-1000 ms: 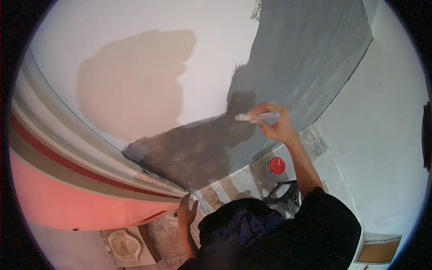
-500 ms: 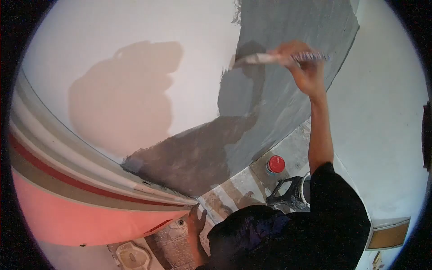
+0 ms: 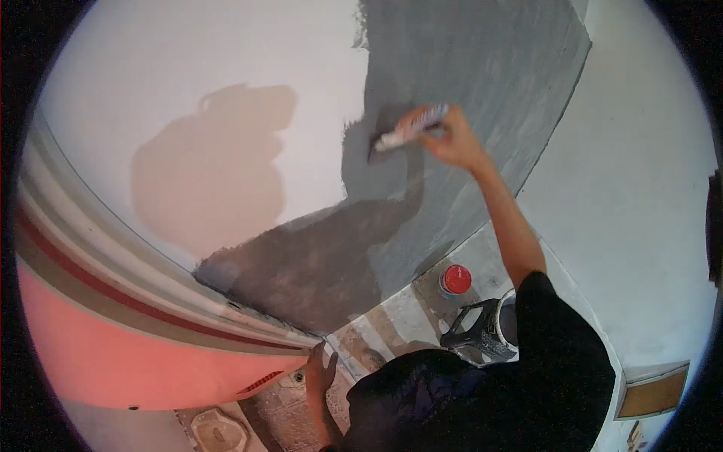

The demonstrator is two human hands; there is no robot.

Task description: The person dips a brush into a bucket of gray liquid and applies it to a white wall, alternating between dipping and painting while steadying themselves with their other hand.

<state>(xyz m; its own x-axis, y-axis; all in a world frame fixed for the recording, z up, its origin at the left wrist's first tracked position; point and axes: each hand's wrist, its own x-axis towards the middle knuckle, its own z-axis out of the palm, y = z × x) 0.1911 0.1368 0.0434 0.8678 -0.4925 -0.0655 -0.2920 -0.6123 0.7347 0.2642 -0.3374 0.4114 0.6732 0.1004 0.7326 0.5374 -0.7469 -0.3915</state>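
My right hand (image 3: 449, 141) is closed around the handle of a paintbrush (image 3: 390, 141). Its bristle end lies against or very near the dark grey painted part of the wall (image 3: 467, 68), just right of the unpainted white part (image 3: 211, 45). My left hand (image 3: 321, 371) is low in the view, fingers apart, touching the end of the door frame (image 3: 248, 315) near the wall corner. Shadows of my head and arm fall across both the white and grey areas.
On the floor by the wall stands a tin with a red lid (image 3: 456, 279). Beside it are a black plastic stool (image 3: 474, 335) and a bucket (image 3: 507, 320), partly hidden by my sleeve. A pink door (image 3: 135, 354) and a squat toilet (image 3: 218, 432) are lower left.
My right hand has moved down and left with the paintbrush, whose handle has tilted. My left hand stays by the door frame. The view has shifted slightly.
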